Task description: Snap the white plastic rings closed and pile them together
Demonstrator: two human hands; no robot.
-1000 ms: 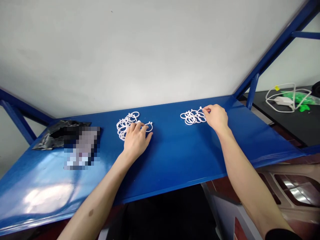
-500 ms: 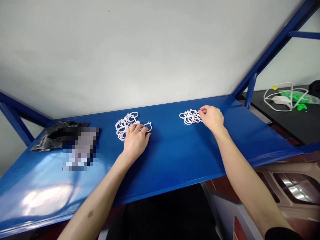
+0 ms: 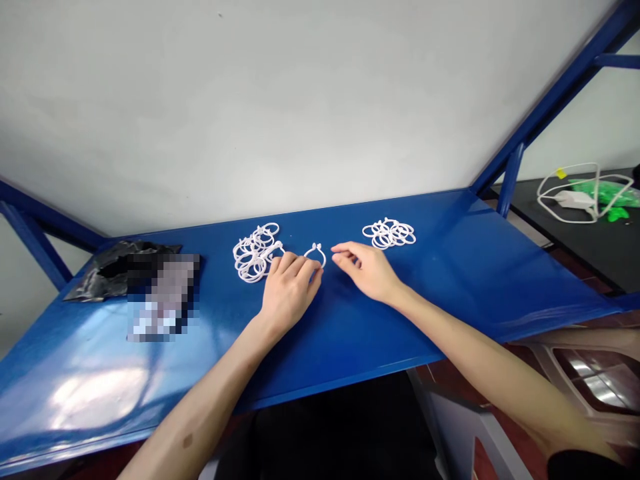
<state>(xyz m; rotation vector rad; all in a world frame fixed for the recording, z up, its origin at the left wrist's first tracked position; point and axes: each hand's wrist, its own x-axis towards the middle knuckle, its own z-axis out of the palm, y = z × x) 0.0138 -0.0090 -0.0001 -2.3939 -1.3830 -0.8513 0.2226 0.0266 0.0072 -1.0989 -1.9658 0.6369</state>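
Note:
My left hand (image 3: 291, 287) is closed on a white plastic shower curtain ring (image 3: 323, 252), whose two small ball ends point up. Just to the right of that ring is my right hand (image 3: 365, 269), open, with nothing between its fingers and a small gap to the ring. A pile of similar white rings (image 3: 250, 257) lies behind and left of my left hand, partly covered by its fingers. Another cluster of white rings (image 3: 390, 233) rests beyond my right hand, apart from it.
The rings lie on a glossy blue table (image 3: 325, 347) against a pale wall. At the left are a black plastic bag (image 3: 120, 270) and a blurred-out phone-like object (image 3: 170, 293). Blue frame bars (image 3: 513, 173) rise at the sides. A white cable (image 3: 595, 200) lies on a dark table at right.
My right hand has let go of the right cluster and moved left to beside the held ring. My left hand has shifted right, bringing the ring away from the left pile.

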